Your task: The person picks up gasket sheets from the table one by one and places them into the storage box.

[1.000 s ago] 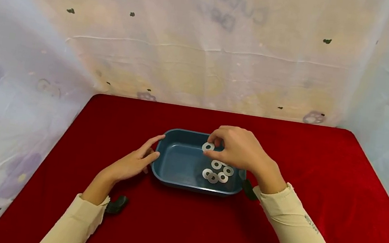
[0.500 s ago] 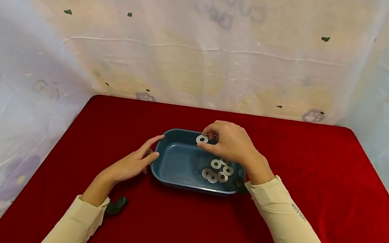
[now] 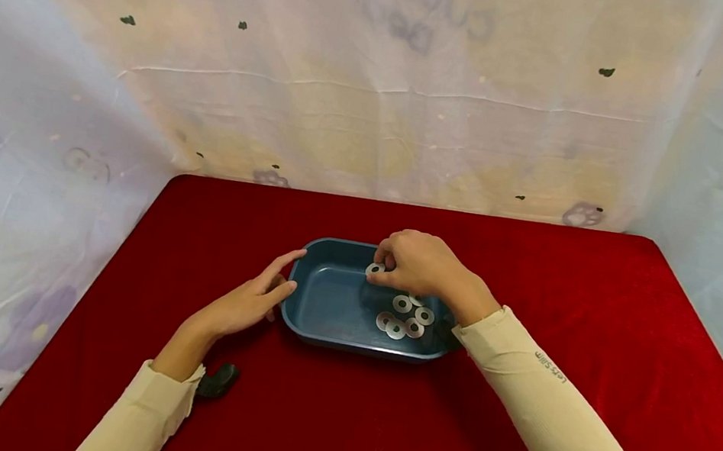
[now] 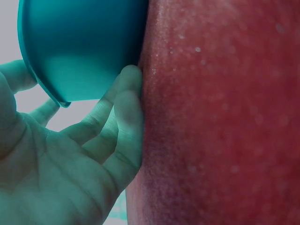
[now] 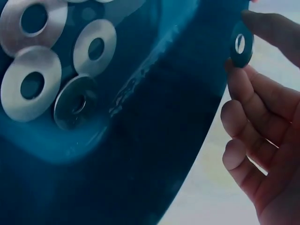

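A blue rectangular tray (image 3: 329, 306) with rounded corners sits on the red cloth. Its right half holds several flat silver washers (image 3: 394, 303), some overlapping; the right wrist view shows a few of these washers (image 5: 11, 96) up close. Over the tray's far side, my right hand (image 3: 428, 266) pinches one washer (image 5: 247, 54) between thumb and fingertip, tilted on edge. My left hand (image 3: 240, 306) is at the tray's left end, thumb and index finger spread and touching the rim. In the left wrist view, its other fingers (image 4: 129, 112) lie low against the tray's outer wall.
Red cloth (image 3: 320, 420) covers the table around the tray. Pale patterned curtains (image 3: 375, 127) stand behind it and at both sides. A dark wrist-camera piece (image 3: 218, 381) juts from the left cuff.
My right hand has moved left over the tray with the washer, rising and then dipping slightly. The left hand keeps its place at the rim.
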A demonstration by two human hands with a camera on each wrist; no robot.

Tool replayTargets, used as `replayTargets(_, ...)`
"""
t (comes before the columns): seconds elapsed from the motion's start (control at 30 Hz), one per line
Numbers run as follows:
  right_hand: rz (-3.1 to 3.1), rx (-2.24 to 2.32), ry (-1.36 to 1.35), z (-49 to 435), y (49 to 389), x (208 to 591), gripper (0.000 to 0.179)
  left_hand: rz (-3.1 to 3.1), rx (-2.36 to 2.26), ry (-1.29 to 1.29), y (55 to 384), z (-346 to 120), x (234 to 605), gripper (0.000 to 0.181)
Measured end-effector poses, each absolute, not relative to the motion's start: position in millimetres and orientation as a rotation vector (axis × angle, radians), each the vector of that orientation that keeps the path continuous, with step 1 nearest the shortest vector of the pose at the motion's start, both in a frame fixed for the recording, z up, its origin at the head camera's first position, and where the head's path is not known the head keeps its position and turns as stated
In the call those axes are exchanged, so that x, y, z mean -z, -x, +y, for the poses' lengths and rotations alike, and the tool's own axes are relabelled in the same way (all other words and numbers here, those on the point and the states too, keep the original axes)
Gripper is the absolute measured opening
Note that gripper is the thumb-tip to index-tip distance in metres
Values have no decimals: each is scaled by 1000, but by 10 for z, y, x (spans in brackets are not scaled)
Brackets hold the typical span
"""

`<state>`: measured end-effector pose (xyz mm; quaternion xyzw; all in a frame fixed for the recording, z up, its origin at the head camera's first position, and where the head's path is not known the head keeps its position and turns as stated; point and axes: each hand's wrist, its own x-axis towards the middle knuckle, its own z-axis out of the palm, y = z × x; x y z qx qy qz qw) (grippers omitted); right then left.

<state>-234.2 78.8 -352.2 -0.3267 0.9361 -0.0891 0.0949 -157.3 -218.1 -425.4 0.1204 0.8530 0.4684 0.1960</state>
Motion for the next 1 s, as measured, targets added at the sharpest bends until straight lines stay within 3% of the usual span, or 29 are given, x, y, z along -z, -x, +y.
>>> replayTargets(0.63, 2745, 217, 1008, 842, 2354, 3489, 38, 2388, -1311, -336, 1576, -2179, 4238, 58)
replayTargets(1.0, 2842, 502, 909, 1301, 2210, 3223, 24, 2381, -1323, -318, 1567, -2168, 4276, 58)
